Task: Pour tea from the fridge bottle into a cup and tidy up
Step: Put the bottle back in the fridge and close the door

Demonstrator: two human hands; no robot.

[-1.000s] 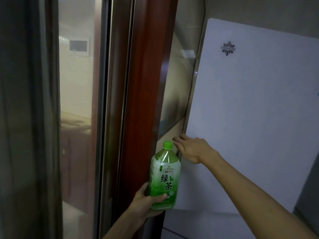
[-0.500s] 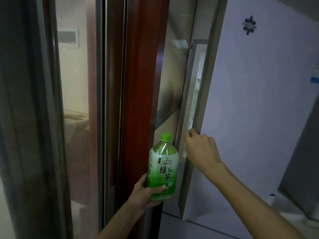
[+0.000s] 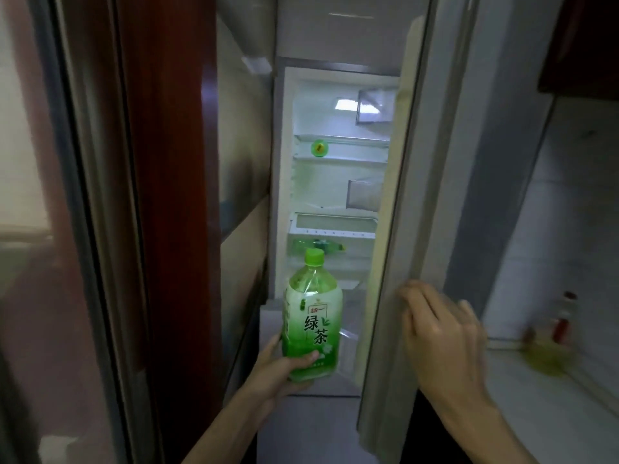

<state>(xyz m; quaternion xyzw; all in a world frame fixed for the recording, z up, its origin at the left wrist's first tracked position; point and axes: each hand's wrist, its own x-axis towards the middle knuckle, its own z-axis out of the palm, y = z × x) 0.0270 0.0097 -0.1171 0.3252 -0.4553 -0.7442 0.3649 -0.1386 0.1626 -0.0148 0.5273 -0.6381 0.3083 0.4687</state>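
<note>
Gripping the bottle (image 3: 312, 321) from below at lower centre, the left hand (image 3: 281, 366) wraps its base, thumb across the label, bottle upright with green cap on. Right hand (image 3: 438, 333), blurred, fingers loosely together, rests against the door (image 3: 412, 202) edge. Beyond, fridge (image 3: 338, 169) shelves are lit; another green bottle (image 3: 316, 246) lies low inside.

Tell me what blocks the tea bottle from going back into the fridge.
Nothing visible does. The left hand holds the bottle before the open fridge; the right hand is at the door, swung aside.
</note>
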